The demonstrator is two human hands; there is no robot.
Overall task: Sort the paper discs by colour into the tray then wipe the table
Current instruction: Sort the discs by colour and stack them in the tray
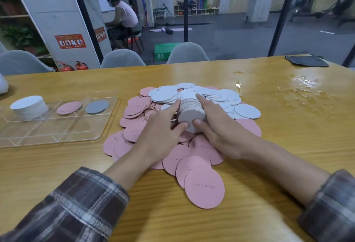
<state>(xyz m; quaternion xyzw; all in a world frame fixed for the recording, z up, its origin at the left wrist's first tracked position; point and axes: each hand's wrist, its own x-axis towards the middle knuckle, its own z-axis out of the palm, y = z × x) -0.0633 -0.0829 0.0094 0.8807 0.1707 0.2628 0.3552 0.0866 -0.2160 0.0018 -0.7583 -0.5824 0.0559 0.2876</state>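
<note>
Both the left hand and right hand grip a white disc stack atop the pink-and-white pile on the table. Left, the tray holds sorted discs; far right lie a cloth and wet patch.

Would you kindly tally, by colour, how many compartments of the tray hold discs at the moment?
White discs: 1 compartment
Pink discs: 1 compartment
Grey discs: 1 compartment
Total: 3 compartments of the tray hold discs
</note>
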